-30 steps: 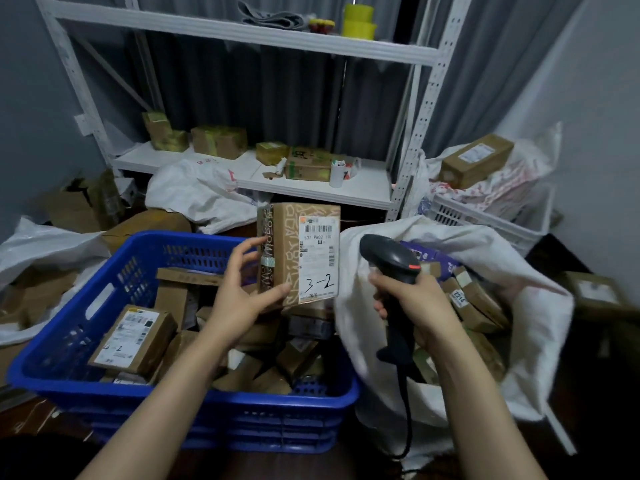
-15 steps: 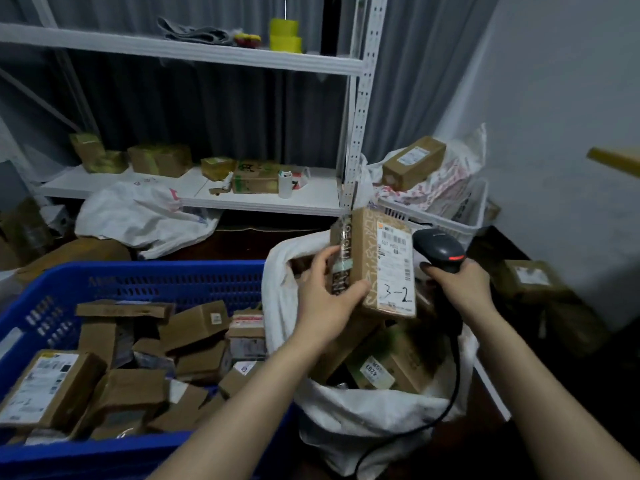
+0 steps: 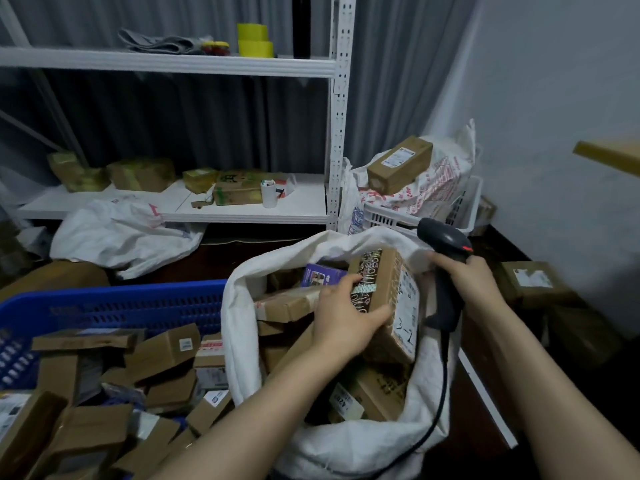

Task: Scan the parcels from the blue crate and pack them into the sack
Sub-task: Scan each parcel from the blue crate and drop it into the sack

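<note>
The left hand point(image 3: 341, 318) has its fingers clamped around a cardboard parcel point(image 3: 388, 292), held inside the mouth of the white sack point(image 3: 242, 327). The right hand point(image 3: 465, 282) fingers grip the scanner point(image 3: 445, 244) beside it. The blue crate point(image 3: 114, 306) sits left.

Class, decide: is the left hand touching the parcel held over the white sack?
Touching. The head view shows the left hand wrapped around the parcel, thumb on its patterned side, fingers under its edge.
</note>
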